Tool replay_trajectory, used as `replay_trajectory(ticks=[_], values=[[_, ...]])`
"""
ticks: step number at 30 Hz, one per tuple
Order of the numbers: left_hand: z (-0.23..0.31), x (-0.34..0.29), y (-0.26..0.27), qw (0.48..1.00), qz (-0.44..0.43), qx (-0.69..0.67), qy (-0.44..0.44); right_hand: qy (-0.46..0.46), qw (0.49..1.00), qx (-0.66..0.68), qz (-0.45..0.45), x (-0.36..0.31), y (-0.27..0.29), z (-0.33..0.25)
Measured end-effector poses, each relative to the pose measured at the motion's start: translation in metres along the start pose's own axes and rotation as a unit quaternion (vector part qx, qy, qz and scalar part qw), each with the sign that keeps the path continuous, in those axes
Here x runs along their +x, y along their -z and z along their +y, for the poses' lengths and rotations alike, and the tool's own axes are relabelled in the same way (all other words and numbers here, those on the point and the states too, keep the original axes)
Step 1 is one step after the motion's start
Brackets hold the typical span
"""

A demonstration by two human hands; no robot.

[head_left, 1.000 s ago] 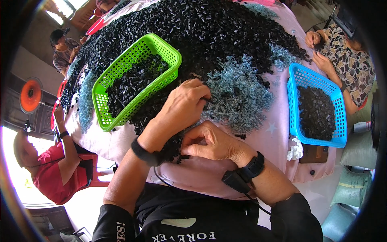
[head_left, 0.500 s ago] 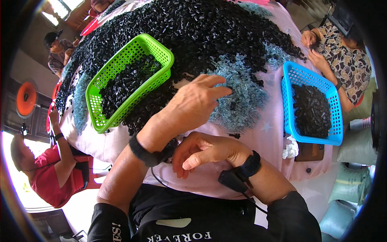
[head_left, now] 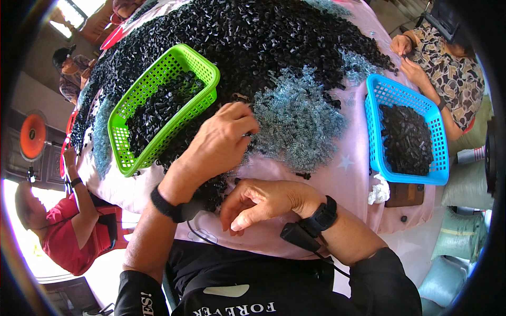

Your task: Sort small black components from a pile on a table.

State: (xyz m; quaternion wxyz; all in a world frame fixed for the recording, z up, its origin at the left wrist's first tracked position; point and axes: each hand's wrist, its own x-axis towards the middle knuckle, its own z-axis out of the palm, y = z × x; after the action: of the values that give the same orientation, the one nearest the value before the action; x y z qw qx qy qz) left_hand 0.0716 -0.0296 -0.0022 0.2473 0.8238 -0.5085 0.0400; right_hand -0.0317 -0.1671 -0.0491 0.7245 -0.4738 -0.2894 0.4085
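Head view: black pieces [head_left: 263, 39] heaped on pink cloth [head_left: 349, 194]; orange fan [head_left: 32, 137] beyond; left hand [head_left: 224, 136], right hand [head_left: 271, 201]: grip unclear.

White lettering [head_left: 240, 308] on black shirt [head_left: 295, 284] front, more on left sleeve [head_left: 136, 287]

Basket [head_left: 177, 125]: green. Second basket [head_left: 414, 178]: blue. Small parts [head_left: 247, 42]: black. Coils [head_left: 298, 126]: grey-blue, perhaps silvery. Cloth [head_left: 350, 189]: pink, pale-blue star [head_left: 346, 161]. Co-worker's shirt [head_left: 448, 76]: brown-and-cream blotches.
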Motion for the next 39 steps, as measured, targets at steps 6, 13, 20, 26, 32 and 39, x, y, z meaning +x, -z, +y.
replay_trajectory(ticks=[6,13,20,26,32,39], values=[[0.025,-0.003,0.005,0.999,-0.025,-0.042,-0.003,-0.010,1.000,0.003,-0.011,0.000,-0.007,-0.002],[0.054,0.030,-0.029,0.970,-0.169,-0.132,-0.119,-0.077,0.993,-0.082,-0.041,0.001,-0.007,-0.003],[0.051,0.043,-0.034,0.950,-0.262,-0.090,-0.142,-0.124,0.990,-0.041,-0.054,-0.003,-0.007,-0.015],[0.051,0.048,-0.034,0.946,-0.271,-0.147,-0.095,-0.136,0.986,-0.065,-0.067,0.007,-0.003,-0.010],[0.048,0.052,-0.039,0.925,-0.329,-0.176,-0.079,-0.115,0.987,-0.085,-0.077,0.004,-0.003,-0.009],[0.047,0.049,-0.031,0.936,-0.333,-0.100,-0.058,-0.133,0.988,-0.062,-0.050,0.003,-0.008,-0.014]])
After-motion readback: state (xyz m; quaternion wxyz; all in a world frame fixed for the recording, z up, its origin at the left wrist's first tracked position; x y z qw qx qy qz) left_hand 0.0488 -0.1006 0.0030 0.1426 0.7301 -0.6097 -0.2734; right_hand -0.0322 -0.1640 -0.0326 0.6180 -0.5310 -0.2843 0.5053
